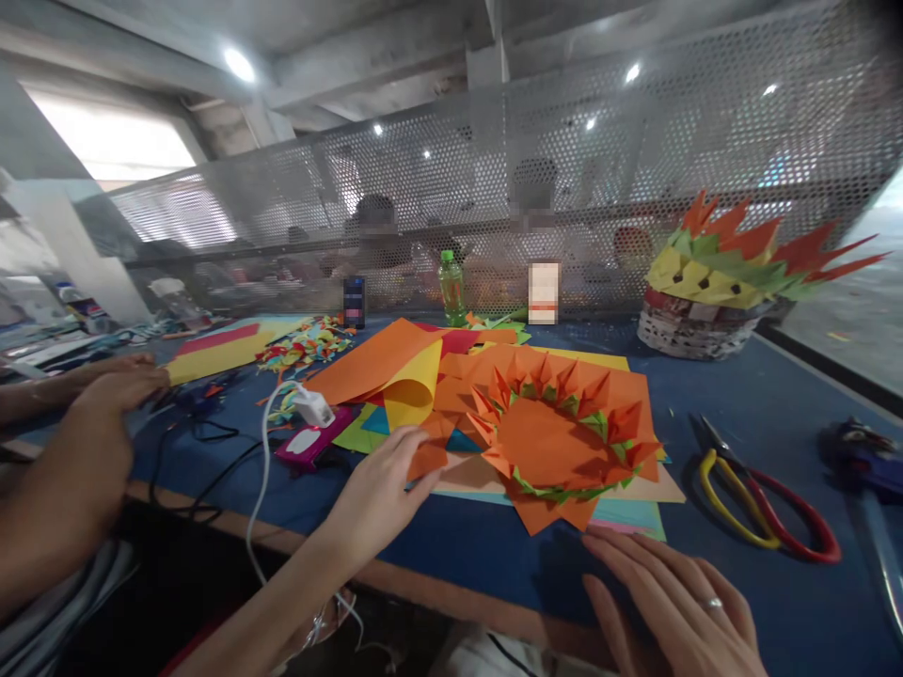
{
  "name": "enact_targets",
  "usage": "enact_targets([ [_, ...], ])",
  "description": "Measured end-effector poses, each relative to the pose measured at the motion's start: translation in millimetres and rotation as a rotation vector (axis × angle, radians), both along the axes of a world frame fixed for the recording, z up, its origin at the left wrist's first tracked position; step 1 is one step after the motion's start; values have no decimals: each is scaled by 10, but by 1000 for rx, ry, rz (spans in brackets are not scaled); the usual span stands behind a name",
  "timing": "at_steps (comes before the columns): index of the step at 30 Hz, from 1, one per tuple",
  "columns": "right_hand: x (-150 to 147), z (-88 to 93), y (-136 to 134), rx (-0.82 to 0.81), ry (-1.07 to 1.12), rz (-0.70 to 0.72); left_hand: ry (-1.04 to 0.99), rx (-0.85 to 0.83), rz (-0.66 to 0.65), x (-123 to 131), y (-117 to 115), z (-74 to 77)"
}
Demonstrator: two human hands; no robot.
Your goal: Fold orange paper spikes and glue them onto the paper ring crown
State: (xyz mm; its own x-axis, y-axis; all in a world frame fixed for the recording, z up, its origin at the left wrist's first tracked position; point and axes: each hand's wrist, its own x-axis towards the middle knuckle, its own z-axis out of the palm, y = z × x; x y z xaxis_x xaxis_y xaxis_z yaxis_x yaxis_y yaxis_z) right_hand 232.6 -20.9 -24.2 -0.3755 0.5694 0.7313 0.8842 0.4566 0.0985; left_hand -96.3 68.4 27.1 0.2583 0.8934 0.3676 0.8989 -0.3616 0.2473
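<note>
My left hand (377,494) reaches over the blue table (486,550) and pinches a small folded orange paper piece (429,458) between thumb and fingers. Just to its right lies an orange paper ring with orange and green spikes (564,442), on a stack of coloured sheets (621,512). My right hand (670,592) lies flat on the table near the front edge, fingers stretched out, a ring on one finger, holding nothing. A curled orange and yellow sheet (399,376) rests behind my left hand.
Scissors with red and yellow handles (758,498) lie to the right, a blue tool (864,461) beyond them. A basket with a spiked paper crown (712,282) stands back right. A phone and white charger (310,428), a green bottle (451,287), and another person's hands (105,395) are left.
</note>
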Motion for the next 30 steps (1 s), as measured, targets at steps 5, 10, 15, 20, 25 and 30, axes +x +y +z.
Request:
enact_targets([
  [5,-105,-10,64,27,-2,8,40,-13,103,53,100,-70],
  [10,-91,-64,57,25,-20,0,59,-32,145,93,92,-55],
  [15,-66,-65,57,47,-38,-3,37,-49,79,81,39,-27],
  [20,-89,-55,56,41,-52,7,-8,-39,84,87,-7,-54],
  [25,-94,-80,37,56,-67,-3,-95,1,96,95,-5,-125],
  [30,-81,-107,41,64,-88,-15,-280,56,94,62,-81,-97],
])
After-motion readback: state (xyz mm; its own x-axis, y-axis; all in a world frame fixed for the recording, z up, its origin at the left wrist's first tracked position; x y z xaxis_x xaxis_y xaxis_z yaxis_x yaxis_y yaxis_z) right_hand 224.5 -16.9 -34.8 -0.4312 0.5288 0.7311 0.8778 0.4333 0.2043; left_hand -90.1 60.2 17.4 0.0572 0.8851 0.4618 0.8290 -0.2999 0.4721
